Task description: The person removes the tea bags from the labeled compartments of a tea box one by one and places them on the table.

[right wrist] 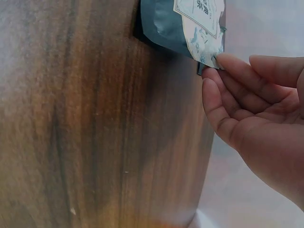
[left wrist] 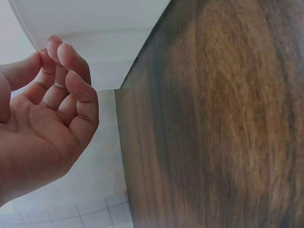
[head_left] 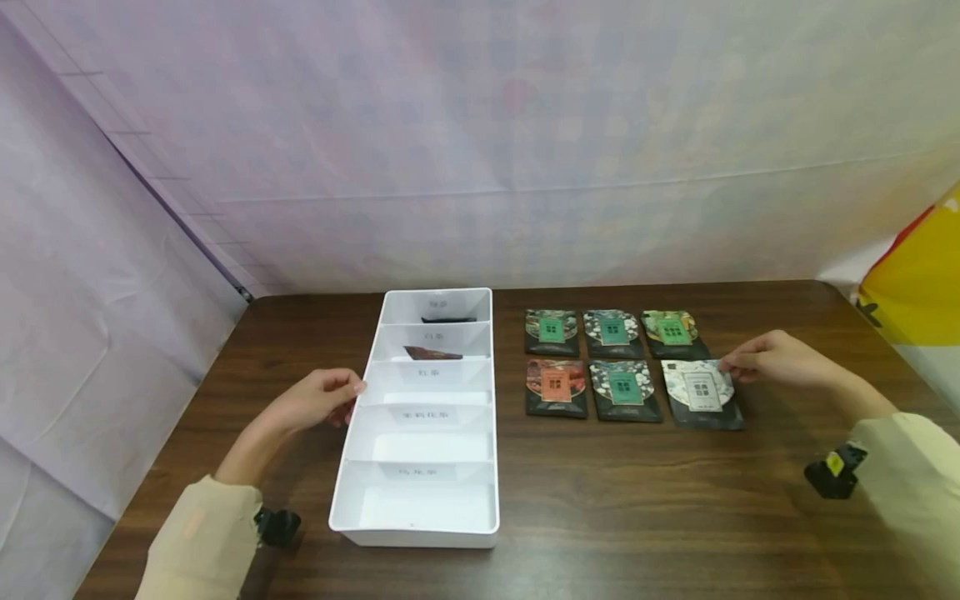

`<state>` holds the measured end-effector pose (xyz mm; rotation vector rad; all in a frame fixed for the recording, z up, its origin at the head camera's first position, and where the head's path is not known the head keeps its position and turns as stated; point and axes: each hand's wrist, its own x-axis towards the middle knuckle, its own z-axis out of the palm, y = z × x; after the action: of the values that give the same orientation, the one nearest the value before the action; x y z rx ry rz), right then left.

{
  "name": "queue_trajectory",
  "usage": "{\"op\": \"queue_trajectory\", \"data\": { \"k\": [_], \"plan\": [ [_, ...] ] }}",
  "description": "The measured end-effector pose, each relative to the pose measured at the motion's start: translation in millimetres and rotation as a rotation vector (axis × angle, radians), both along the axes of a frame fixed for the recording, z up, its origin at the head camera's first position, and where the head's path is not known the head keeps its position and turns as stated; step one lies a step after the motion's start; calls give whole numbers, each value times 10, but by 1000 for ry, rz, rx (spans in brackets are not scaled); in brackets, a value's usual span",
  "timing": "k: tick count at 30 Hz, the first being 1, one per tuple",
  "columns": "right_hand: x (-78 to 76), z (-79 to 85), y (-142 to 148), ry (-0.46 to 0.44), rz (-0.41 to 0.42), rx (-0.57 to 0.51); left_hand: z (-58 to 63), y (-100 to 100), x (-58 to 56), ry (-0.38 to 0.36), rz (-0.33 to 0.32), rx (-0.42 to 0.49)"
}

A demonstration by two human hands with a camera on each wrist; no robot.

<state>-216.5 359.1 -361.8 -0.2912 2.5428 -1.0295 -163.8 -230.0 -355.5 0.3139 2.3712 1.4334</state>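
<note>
Between the thumb and fingers of my right hand (head_left: 772, 358) is the upper right corner of a tea packet (head_left: 702, 394), black with a white patterned label. The right wrist view shows this packet (right wrist: 166, 26) at the fingertips, near the table's surface. My left hand (head_left: 326, 396) pinches the left rim of a long white divided box (head_left: 489, 467), its other fingers curled beside the wall. Paper labels mark the box's several compartments. A dark packet (head_left: 448, 320) lies in the farthest one, and a reddish-brown packet (head_left: 432, 353) leans in the second.
Left of the held packet lie two more in the near row, one red-labelled (head_left: 556, 387) and one green-labelled (head_left: 625, 390). Behind them is a row of three green-labelled packets (head_left: 611, 333). The brown wooden table (head_left: 637, 508) ends at a pale curtain (head_left: 525, 167).
</note>
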Motion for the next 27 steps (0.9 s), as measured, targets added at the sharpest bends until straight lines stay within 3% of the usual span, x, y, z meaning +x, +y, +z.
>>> {"op": "queue_trajectory", "data": {
  "k": [27],
  "plan": [
    [-47,-156,-68,40,-67,27,9,3,2,-5,13,-20]
  ]
}}
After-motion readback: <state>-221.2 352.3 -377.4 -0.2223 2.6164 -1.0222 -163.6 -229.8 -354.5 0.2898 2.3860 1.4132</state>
